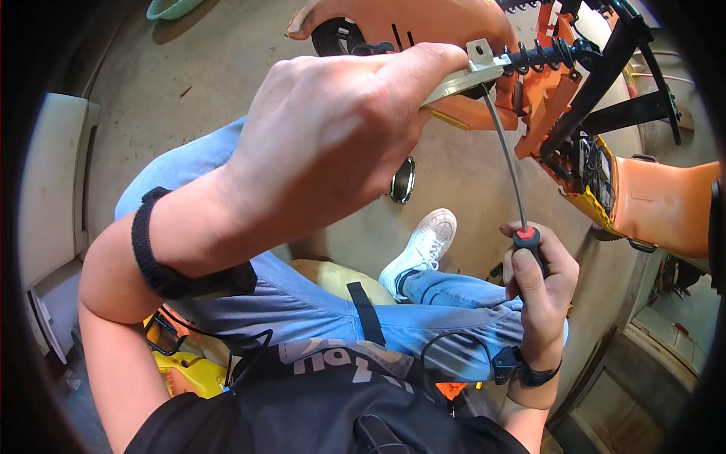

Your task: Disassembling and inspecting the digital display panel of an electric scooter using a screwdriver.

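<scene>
My left hand [325, 129] reaches across the upper middle, its fingers closed round a pale metal plate [469, 78] with a holed tab standing up from it. Just right of this plate is a black coil-spring shock absorber [541, 57], joined to a dark frame. Lower right, my right hand [546, 280] grips the black and red handle of a screwdriver [508, 155]. The long thin shaft points up and its tip meets the underside of the plate, where the exact contact is hidden. The fingertips of my left hand are partly out of sight.
Orange body panels [446, 23] and black frame tubes [594, 113] of a vehicle fill the top right. Further right lies an orange cover [665, 197]. A chrome-rimmed round part [404, 180] is on the floor near my white shoe [427, 238]. At left stands a white cabinet [53, 174].
</scene>
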The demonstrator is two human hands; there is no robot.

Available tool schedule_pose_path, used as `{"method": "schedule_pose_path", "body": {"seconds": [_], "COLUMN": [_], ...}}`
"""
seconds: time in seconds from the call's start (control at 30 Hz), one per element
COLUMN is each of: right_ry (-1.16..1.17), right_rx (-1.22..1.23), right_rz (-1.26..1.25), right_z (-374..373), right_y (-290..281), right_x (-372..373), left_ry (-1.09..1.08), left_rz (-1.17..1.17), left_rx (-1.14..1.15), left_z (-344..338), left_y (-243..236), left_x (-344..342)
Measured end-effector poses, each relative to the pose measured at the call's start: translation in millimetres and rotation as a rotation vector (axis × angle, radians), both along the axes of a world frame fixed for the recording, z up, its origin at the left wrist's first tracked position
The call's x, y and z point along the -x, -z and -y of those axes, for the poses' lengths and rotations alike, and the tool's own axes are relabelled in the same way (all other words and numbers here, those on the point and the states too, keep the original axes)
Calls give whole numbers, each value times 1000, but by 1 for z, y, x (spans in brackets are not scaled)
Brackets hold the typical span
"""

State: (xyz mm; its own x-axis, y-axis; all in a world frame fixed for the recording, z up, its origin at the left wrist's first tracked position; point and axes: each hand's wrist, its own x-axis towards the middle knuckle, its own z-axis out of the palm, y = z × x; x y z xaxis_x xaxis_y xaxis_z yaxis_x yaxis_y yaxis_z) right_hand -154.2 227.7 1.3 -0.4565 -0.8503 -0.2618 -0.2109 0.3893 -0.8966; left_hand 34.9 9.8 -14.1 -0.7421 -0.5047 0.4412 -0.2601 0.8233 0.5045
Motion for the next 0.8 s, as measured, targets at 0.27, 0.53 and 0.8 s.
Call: {"method": "schedule_pose_path", "body": {"seconds": [0.27,0.53,0.8], "right_ry": [-20,12,11], "right_rx": [20,36,95], "right_rz": [357,196,376], "right_z": [0,-1,-2], "right_y": [5,2,5], "right_x": [0,-4,-3], "left_ry": [1,121,134], "left_rz": [24,-195,-214], "left_rx": [-2,100,121], "left_z": [4,10,14], "left_y": [0,5,13], "left_x": [-2,6,8]}}
